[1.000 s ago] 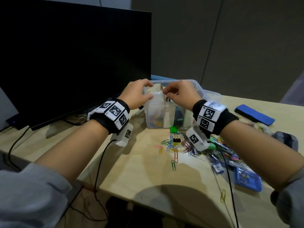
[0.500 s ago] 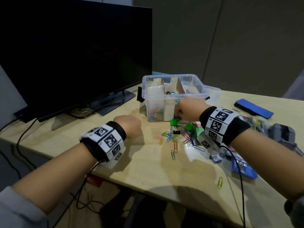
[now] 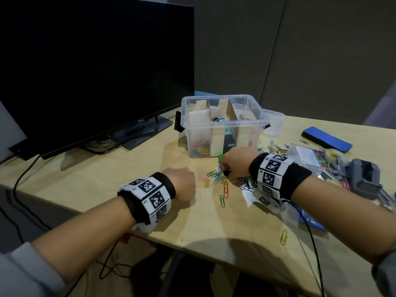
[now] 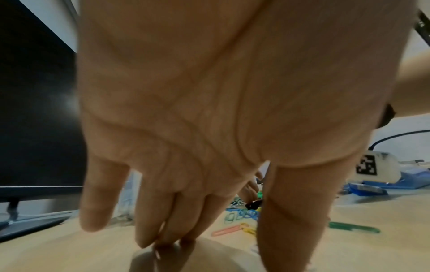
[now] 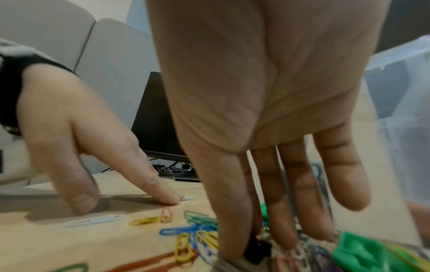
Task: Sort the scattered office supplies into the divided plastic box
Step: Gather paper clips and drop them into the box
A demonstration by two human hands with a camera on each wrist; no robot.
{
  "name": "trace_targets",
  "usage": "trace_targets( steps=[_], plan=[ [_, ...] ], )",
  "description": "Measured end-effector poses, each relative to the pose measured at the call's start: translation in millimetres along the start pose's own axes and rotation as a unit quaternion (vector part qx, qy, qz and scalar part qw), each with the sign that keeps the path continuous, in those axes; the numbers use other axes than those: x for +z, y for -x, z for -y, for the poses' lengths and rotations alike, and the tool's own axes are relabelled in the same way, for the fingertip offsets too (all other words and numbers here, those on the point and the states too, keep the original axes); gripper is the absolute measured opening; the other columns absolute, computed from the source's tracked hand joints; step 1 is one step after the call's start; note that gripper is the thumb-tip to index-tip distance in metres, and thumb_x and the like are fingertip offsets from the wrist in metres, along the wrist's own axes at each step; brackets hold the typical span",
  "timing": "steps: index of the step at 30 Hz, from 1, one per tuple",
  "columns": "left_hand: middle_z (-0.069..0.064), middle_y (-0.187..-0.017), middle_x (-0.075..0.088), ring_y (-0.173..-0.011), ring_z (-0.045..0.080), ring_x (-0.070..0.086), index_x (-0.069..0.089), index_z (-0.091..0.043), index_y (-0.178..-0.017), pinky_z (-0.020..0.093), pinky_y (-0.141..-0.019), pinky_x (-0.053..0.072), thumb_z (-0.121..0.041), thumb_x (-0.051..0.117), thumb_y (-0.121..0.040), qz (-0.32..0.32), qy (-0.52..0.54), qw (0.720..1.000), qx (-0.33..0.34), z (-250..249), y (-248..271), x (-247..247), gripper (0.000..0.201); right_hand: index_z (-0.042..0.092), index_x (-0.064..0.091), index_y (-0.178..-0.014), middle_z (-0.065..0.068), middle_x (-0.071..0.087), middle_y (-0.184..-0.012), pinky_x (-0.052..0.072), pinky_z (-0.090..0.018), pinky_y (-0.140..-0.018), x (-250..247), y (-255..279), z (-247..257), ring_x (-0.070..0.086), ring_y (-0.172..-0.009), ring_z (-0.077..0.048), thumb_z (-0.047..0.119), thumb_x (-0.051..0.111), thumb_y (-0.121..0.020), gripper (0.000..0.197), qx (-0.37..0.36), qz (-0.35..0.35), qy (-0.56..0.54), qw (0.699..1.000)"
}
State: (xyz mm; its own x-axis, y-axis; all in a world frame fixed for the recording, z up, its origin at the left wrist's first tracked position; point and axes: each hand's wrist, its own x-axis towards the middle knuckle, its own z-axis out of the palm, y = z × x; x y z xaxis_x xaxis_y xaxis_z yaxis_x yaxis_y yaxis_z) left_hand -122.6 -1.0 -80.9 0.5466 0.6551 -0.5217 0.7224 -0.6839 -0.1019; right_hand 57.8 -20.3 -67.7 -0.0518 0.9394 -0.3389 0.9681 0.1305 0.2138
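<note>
Two hands work the desk [image 3: 107, 181]: right hand [image 3: 235, 162] pinches a black binder clip [image 5: 257, 248] at the divided box's [image 3: 222, 125] 6 o'clock; left hand [image 3: 182, 183] presses relaxed fingertips [image 5: 172, 199] down, gripping nothing.

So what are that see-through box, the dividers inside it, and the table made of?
The box looks like clear glossy plastic: its contents show through the walls, and the rim is moulded. The dividers look like plain brown cardboard, matte and slightly bent, though I can't be sure. The table shows pale wood grain with a smooth finish; it could be solid wood or laminate.

Office: desk [image 3: 128, 179] w/ monitor [image 3: 85, 67], grey partition panels [image 3: 300, 50], scattered paper clips [image 3: 220, 181].
</note>
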Motion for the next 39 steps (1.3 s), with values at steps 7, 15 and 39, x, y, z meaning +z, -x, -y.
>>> trace_targets(
  steps=[7,15,39],
  plan=[
    [0.014,-0.155,0.03,-0.134,0.028,0.04,0.028,-0.009,-0.149,0.037,-0.107,0.039,-0.032,0.054,-0.094,-0.028,0.045,0.994,0.097,-12.9,-9.6,-13.3,0.065,0.012,0.065,-0.103,-0.004,0.058,-0.092,0.041,-0.028,-0.067,-0.7,-1.7,-3.2,0.061,-0.095,-0.026,0.018,0.061,-0.086,0.018,-0.02,-0.019,-0.043,0.999],
    [0.0,-0.127,0.059,-0.114,0.015,0.056,0.057,-0.016,-0.129,0.026,-0.094,0.046,-0.024,0.067,-0.089,-0.203,0.249,0.944,0.073,1.6,-20.0,-32.7,0.042,0.012,0.058,-0.073,0.0,0.054,-0.067,0.036,-0.018,-0.052,-11.4,1.7,-26.0,0.049,-0.067,-0.018,0.011,0.057,-0.087,0.014,-0.018,-0.087,-0.191,0.978],
    [-0.001,-0.104,0.067,-0.093,0.013,0.064,0.056,-0.009,-0.125,0.024,-0.08,0.053,-0.025,0.078,-0.08,-0.176,0.409,0.892,0.085,-10.4,-50.2,-30.0,0.052,0.01,0.065,-0.084,0.0,0.063,-0.072,0.05,-0.02,-0.061,-5.7,3.2,-40.0,0.058,-0.065,-0.012,0.009,0.065,-0.085,0.002,0.014,-0.084,-0.437,0.895]
  ],
)
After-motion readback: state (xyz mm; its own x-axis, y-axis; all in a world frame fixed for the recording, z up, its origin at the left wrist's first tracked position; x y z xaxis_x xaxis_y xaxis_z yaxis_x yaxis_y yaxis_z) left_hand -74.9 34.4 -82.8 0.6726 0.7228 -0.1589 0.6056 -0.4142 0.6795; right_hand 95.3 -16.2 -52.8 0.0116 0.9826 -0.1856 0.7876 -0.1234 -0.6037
